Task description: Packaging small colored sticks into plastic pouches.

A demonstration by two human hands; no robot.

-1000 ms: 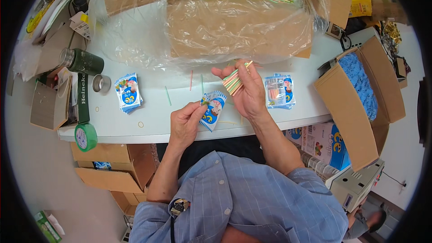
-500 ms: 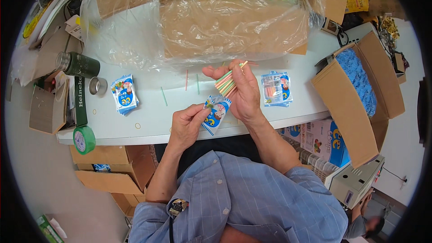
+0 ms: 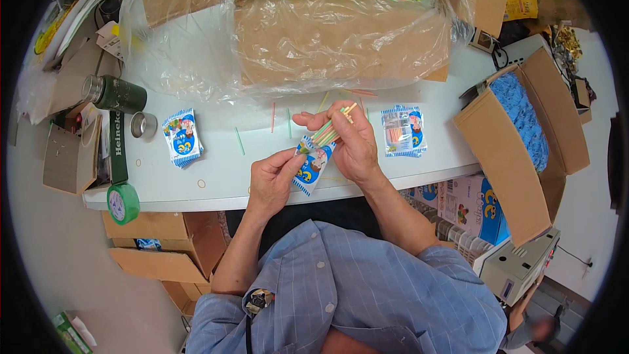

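My left hand (image 3: 270, 182) pinches a small blue-and-white printed packet (image 3: 313, 169) by its upper left edge, near the table's front edge. In my right hand (image 3: 357, 147) is a bundle of thin pastel sticks (image 3: 327, 132), gripped between thumb and fingers. The bundle tilts down to the left, and its lower ends are at the packet's upper opening; how far inside they reach I cannot tell. To the left lies a stack of similar packets (image 3: 183, 136). Another stack of packets (image 3: 403, 131), showing sticks through a clear window, lies right of my right hand.
A plastic-lined cardboard box (image 3: 341, 42) full of coloured sticks stands at the back. Loose sticks (image 3: 240, 141) lie before it. An open carton (image 3: 504, 157) of blue wrappers is at right. At left are a dark green flask (image 3: 121, 94), a metal cup (image 3: 143, 124) and green tape (image 3: 122, 204).
My right hand has brought the bundle of sticks down to the packet's opening. The packet has tilted slightly while my left hand stays nearly in place.
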